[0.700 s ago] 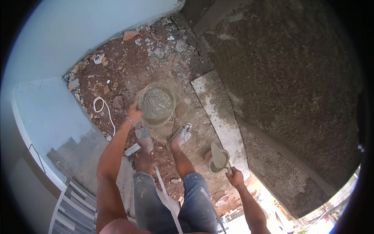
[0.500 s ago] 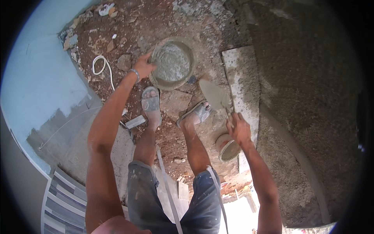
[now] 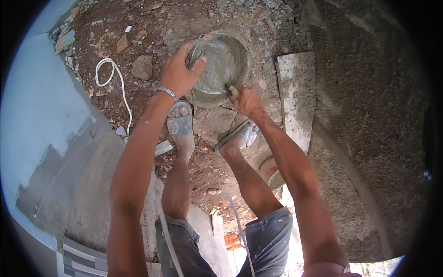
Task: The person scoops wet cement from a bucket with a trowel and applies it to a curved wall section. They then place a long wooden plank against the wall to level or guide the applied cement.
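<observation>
A round bucket [image 3: 242,76] of wet grey mortar [image 3: 217,69] stands on the ground in front of my feet. My left hand [image 3: 181,71] grips its left rim, thumb over the inner side, beside the thin wire handle [image 3: 196,50]. At the bucket's near right edge, my right hand [image 3: 250,102] is closed round the handle of a trowel [image 3: 234,91]. The trowel's blade is out of sight, down in the mortar.
A mortar-spattered board [image 3: 295,92] lies to the right, by a rough wet cement surface [image 3: 369,115]. Partly behind my right forearm is a small bucket [image 3: 270,168]. A white cable [image 3: 122,87] and stones [image 3: 142,67] lie left. A half-painted blue wall [image 3: 41,106] borders the left.
My right hand has brought the trowel from beside the board up and left into the bucket. My left hand now reaches further over the rim.
</observation>
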